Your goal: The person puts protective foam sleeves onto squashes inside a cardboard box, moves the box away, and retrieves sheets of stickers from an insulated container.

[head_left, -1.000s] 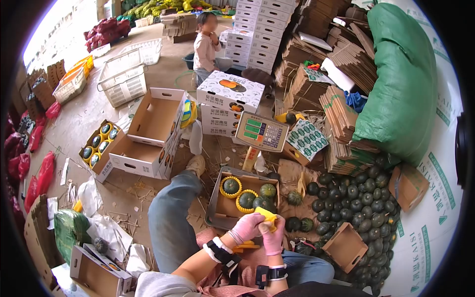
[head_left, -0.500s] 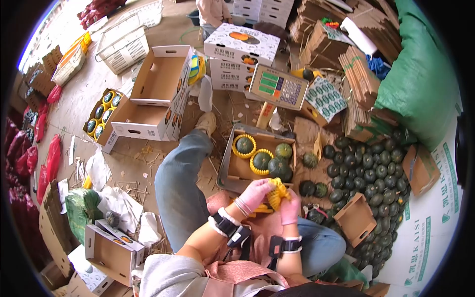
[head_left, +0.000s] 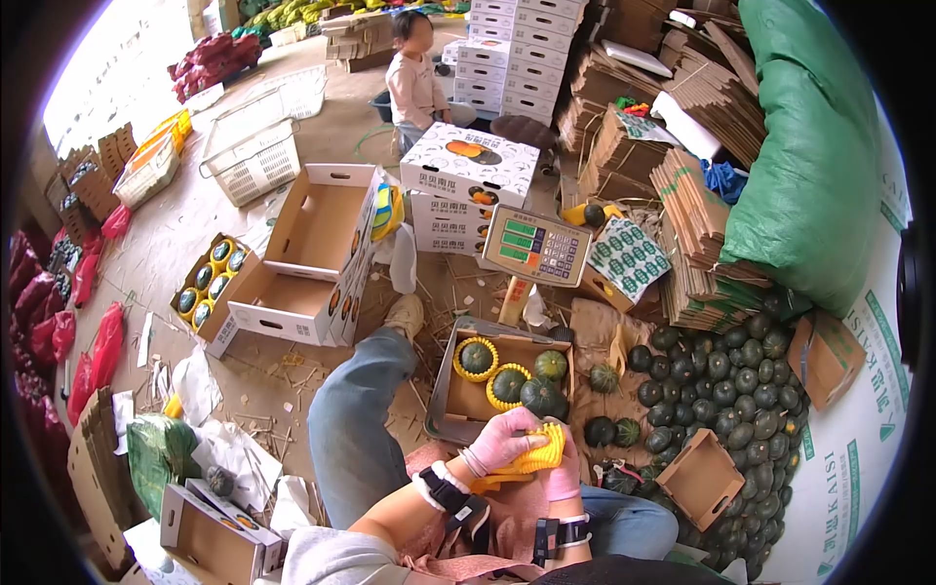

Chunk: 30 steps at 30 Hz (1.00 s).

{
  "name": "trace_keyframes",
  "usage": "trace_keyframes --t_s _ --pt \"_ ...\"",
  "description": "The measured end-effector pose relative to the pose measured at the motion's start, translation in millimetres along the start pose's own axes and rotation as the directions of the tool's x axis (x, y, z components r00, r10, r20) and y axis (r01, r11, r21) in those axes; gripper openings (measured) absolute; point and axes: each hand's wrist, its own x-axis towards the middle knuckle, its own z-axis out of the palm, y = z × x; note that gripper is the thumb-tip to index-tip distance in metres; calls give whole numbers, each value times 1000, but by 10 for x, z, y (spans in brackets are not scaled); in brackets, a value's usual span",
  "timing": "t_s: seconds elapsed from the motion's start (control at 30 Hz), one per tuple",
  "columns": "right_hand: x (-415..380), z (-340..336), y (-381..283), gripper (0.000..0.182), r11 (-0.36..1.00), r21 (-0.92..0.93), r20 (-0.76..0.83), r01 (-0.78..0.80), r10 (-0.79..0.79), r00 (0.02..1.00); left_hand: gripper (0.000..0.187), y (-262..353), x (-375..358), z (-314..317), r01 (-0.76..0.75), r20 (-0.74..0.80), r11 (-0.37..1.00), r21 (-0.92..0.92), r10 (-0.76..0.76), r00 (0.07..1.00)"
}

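Between my pink-gloved hands is a yellow foam net sleeve (head_left: 542, 452), pulled into a ribbed, roughly flat shape. My left hand (head_left: 501, 442) is closed on its left side, and my right hand (head_left: 563, 476) grips its right side. More yellow foam lies below, over my lap, partly hidden. Just beyond my hands, an open carton (head_left: 458, 411) sits in a grey tray at the scale. In it two green pumpkins wear yellow nets, one pumpkin (head_left: 476, 357) at the back left and another (head_left: 508, 387) nearer. Bare green pumpkins (head_left: 542, 397) lie on the right side.
A scale display (head_left: 536, 246) stands behind the carton. Many dark pumpkins (head_left: 721, 390) are piled at right, with a small cardboard tray (head_left: 700, 480) on them. Open white boxes (head_left: 283, 310) and a box of netted pumpkins (head_left: 207, 283) stand left. A person (head_left: 414, 83) sits behind stacked boxes.
The view has tilted up, so the scene sits lower and the seated person shows more fully. The yellow net has gone from bunched up to spread flatter between my hands.
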Motion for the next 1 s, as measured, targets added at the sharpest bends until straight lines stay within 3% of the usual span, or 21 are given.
trace_keyframes --t_s 0.1,0.17,0.23,0.3,0.33,0.37,0.4,0.43,0.47,0.53,0.57,0.6,0.63,0.67,0.73,0.77,0.83,0.9,0.93,0.97,1.0 --pt "-12 -194 87 27 997 -72 12 -38 39 999 13 4 -9 -29 -74 -1 988 136 75 997" --pt "-17 -345 140 24 955 -298 71 11 10 997 16 82 -74 -64 266 226 873 -409 -186 956" --pt "-64 -425 141 21 828 -556 156 73 18 988 24 87 -149 -278 506 535 770 -389 -258 805" --pt "-267 -444 106 31 953 -284 160 -101 151 975 35 39 -219 -527 688 773 682 -249 -288 565" --pt "-468 -301 54 33 967 12 149 -256 251 956 29 152 -279 -555 734 728 597 -324 -337 596" --pt "-642 -152 -8 35 873 325 152 -364 332 931 22 186 -230 -633 680 673 675 -286 -364 644" --pt "-672 -2 -94 41 709 299 453 -639 483 749 19 151 -223 -638 668 528 628 -400 -438 728" --pt "-785 -182 100 39 525 299 438 -797 666 603 24 466 -163 -516 691 471 408 -596 -519 713" --pt "-840 -441 274 37 815 -144 350 -561 572 742 30 447 -222 -402 689 479 388 -612 -511 713" --pt "-721 -476 113 35 891 -71 356 -449 443 823 43 415 -314 -319 738 536 331 -588 -524 662" --pt "-547 -313 -195 35 679 458 392 -574 425 816 49 401 -355 -301 783 581 291 -549 -542 608" --pt "-442 -324 -300 38 882 223 245 -414 361 900 54 172 -385 -297 815 639 304 -493 -509 577" --pt "-334 -393 -240 39 964 -260 238 -48 112 965 48 89 -293 -387 855 622 357 -377 -587 519" --pt "-226 -463 -180 40 668 -699 215 255 -144 966 41 -272 -210 -507 761 549 623 -181 -578 604" --pt "60 -495 -80 42 542 -838 -70 63 -221 973 26 -543 175 -569 470 375 872 136 -485 790" --pt "179 -400 -84 40 828 -356 -520 -434 210 828 21 -507 428 -492 356 257 904 236 -411 875" --pt "527 -555 98 39 686 -642 -462 -343 11 887 16 -754 705 -432 98 61 901 423 -136 989" --pt "863 -709 304 39 635 -698 -468 -332 -53 882 17 -1023 863 -380 38 -1 868 496 -43 999" --pt "968 -625 302 37 648 -612 -534 -454 86 841 22 -1345 832 -374 217 -73 900 377 -204 976" --pt "1049 -709 532 35 727 -619 -522 -299 -96 847 30 -1512 800 -341 300 -162 924 236 -267 950" --pt "1113 -832 688 34 575 -808 -384 -126 -354 853 32 -1523 809 -339 273 -188 920 281 -227 956"
